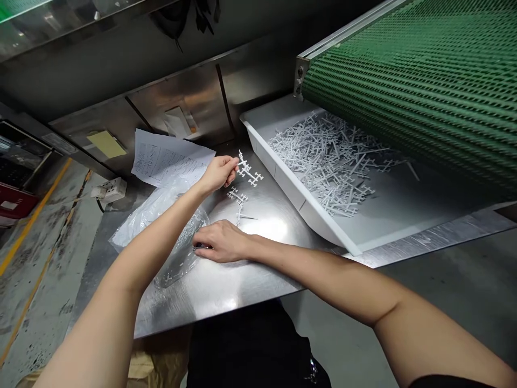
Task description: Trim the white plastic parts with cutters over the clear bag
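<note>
My left hand (221, 173) pinches the end of a branched white plastic piece (251, 174) above the metal table. Below it, another white branched piece (238, 198) lies on the table. My right hand (220, 241) is at the clear plastic bag (177, 264), its fingers curled round a small dark object (201, 246) that is mostly hidden. Small pale parts show inside the bag. To the right, a large white tray (299, 200) holds a heap of thin white plastic pieces (327, 156).
A green mesh conveyor belt (424, 81) hangs over the tray at the right. Behind the bag lies a printed paper (169, 159). A power socket block (115, 189) sits at the left edge of the metal table (210, 293). A yellow note (106, 144) is on the back panel.
</note>
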The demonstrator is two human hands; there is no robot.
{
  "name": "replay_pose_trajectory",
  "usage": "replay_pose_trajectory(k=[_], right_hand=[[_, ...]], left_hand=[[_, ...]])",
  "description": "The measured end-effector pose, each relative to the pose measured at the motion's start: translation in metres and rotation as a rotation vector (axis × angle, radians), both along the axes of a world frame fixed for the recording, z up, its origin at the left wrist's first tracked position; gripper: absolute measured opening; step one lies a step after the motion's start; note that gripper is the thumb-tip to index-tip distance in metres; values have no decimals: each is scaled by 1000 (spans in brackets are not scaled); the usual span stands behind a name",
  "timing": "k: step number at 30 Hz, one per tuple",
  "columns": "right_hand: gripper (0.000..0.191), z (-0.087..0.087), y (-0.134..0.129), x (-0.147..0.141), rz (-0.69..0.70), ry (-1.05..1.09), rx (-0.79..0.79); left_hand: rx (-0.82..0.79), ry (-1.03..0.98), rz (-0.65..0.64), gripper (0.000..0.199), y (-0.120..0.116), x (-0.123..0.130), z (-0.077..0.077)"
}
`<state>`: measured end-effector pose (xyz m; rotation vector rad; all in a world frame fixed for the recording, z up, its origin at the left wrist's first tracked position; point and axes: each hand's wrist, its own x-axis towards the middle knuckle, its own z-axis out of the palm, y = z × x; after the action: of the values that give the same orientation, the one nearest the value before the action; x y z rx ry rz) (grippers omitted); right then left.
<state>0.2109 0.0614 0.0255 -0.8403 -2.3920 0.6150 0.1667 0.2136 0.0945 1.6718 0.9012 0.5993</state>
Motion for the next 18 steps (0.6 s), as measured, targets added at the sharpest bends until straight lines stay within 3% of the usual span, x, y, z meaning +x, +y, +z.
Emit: replay_pose_trajectory(k=[5,8,12,15,18], right_hand=[[16,-2,0,0,18,26,-14],[17,-3,0,0,19,32,-13],[17,0,0,0,22,-1,3],[20,1,0,1,16,-24,-7],[28,-6,0,0,34,-2,-73]], left_hand=[[139,172,-76,32,-3,-4,-1],[372,421,-37,24,-7,-12,8],[733,585,33,32,-28,-26,26],[911,668,-130,28,-54,-33,37],[1051,762,-420,24,-83,-31,40]])
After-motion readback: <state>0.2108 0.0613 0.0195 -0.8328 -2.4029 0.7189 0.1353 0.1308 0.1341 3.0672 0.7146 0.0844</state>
